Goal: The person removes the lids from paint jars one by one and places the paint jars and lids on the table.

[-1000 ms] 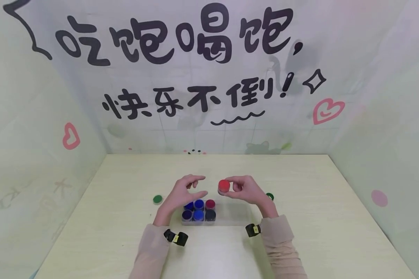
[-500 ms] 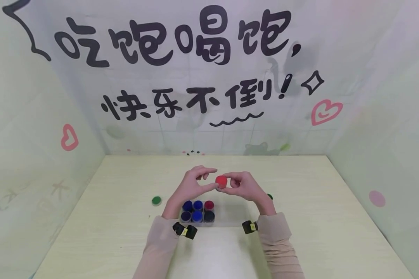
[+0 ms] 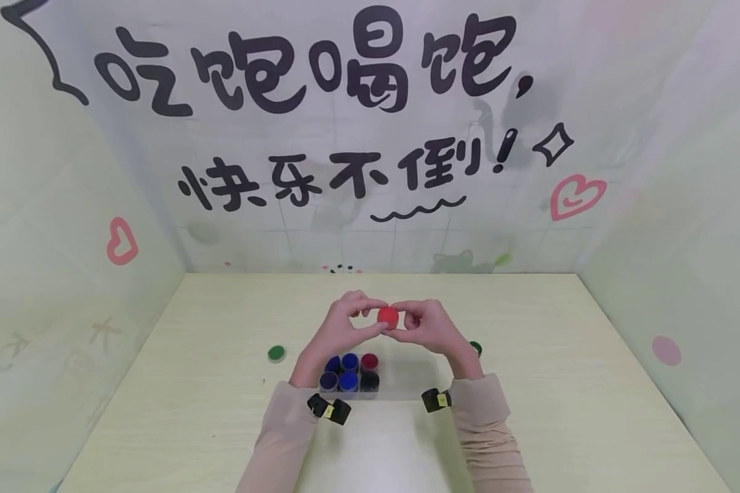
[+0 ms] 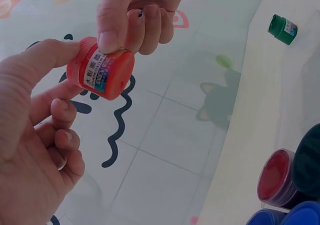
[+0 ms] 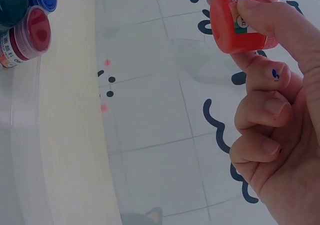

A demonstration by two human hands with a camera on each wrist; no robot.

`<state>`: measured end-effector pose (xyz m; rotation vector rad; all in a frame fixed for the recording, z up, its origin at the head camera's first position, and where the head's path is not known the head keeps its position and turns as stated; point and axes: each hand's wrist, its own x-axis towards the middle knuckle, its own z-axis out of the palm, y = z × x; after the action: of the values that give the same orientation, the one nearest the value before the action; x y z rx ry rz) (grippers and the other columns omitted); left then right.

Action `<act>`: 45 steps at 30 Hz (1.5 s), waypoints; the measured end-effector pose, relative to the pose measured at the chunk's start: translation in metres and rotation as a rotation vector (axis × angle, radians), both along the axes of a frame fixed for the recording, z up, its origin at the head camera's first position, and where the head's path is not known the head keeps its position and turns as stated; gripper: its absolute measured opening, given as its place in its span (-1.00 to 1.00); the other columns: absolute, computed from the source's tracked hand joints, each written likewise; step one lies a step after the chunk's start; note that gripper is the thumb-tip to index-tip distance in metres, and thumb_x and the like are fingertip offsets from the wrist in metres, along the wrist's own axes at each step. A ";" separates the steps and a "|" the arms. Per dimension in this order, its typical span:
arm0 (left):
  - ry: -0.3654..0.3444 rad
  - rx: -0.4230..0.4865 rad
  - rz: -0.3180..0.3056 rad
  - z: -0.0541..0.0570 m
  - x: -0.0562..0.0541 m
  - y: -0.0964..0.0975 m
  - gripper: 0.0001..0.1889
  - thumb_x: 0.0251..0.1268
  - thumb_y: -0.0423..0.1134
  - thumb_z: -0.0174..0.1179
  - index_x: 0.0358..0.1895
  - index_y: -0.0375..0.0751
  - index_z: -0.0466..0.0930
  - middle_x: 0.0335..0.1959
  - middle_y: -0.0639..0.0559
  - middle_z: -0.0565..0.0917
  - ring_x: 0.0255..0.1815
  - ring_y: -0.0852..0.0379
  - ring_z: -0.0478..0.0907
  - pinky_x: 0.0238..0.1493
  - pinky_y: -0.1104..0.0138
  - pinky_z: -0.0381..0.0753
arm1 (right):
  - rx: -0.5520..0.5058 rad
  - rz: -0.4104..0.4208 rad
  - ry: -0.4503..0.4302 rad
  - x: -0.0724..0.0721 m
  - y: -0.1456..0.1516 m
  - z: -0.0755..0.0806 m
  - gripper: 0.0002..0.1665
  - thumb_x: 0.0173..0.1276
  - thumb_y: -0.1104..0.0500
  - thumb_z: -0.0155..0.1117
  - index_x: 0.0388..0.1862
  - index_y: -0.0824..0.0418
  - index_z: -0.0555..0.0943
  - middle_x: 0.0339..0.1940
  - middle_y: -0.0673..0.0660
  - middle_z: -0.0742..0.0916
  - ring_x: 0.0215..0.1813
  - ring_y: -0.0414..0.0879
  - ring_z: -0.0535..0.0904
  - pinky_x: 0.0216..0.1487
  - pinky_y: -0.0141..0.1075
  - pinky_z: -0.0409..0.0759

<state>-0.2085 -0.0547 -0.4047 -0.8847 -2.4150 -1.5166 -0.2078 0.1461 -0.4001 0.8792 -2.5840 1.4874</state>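
Observation:
A small red paint jar (image 3: 388, 318) with a printed label is held up above the table, between both hands. My left hand (image 3: 344, 327) pinches its ribbed lid (image 4: 76, 67) between thumb and index finger, the other fingers curled back. From the other side my right hand (image 3: 434, 330) pinches the jar's body, thumb across the label, as the right wrist view also shows. The jar lies tilted on its side in the left wrist view, its smooth base facing away from the left hand. Small blue marks show on a right fingertip (image 5: 278, 75).
Below the hands, a clear plastic tray (image 3: 410, 394) holds several blue, dark and red paint jars (image 3: 369, 361) in its left part. A green lid (image 3: 276, 353) lies to the left. An uncapped green jar (image 4: 283, 30) stands right, partly behind the right wrist.
My left hand has moved right and up to the red jar, and its thumb and index finger now pinch the lid. The right hand has brought the jar slightly left and up.

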 end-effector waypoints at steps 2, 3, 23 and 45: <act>0.014 0.018 0.015 0.000 0.001 0.001 -0.70 0.06 -0.30 0.38 -0.09 -0.20 0.68 -0.49 0.12 0.37 -0.32 0.05 0.30 -0.29 0.29 0.25 | -0.019 -0.011 0.024 -0.001 -0.001 0.000 -0.64 0.02 0.33 0.48 -0.16 0.38 0.66 -0.73 -0.04 0.41 -0.65 -0.23 0.28 -0.56 -0.42 0.27; 0.024 0.027 0.029 -0.001 0.001 0.002 -0.70 0.06 -0.30 0.38 -0.09 -0.20 0.68 -0.49 0.12 0.38 -0.32 0.05 0.31 -0.29 0.29 0.25 | -0.029 -0.019 0.036 -0.001 -0.001 0.000 -0.65 0.01 0.32 0.48 -0.17 0.36 0.67 -0.74 -0.05 0.42 -0.65 -0.24 0.28 -0.56 -0.42 0.28; 0.046 0.057 0.142 0.005 0.006 0.013 -0.69 0.01 -0.29 0.41 -0.13 -0.25 0.66 -0.39 -0.03 0.51 -0.24 0.06 0.32 -0.24 0.22 0.28 | -0.017 -0.103 0.009 0.005 -0.006 0.012 -0.68 0.06 0.33 0.41 -0.15 0.37 0.66 -0.73 -0.03 0.47 -0.66 -0.19 0.33 -0.59 -0.39 0.35; 0.010 0.050 0.167 0.003 0.010 0.011 -0.69 0.00 -0.25 0.41 -0.17 -0.25 0.59 -0.34 0.01 0.48 -0.18 -0.11 0.32 -0.22 0.18 0.25 | -0.019 -0.092 0.013 0.006 -0.009 0.004 -0.66 0.05 0.35 0.41 -0.13 0.39 0.65 -0.72 -0.04 0.47 -0.66 -0.22 0.33 -0.60 -0.40 0.34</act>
<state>-0.1982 -0.0434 -0.4014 -0.6612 -2.3664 -1.5000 -0.2019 0.1373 -0.3959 0.7547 -2.5593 1.4751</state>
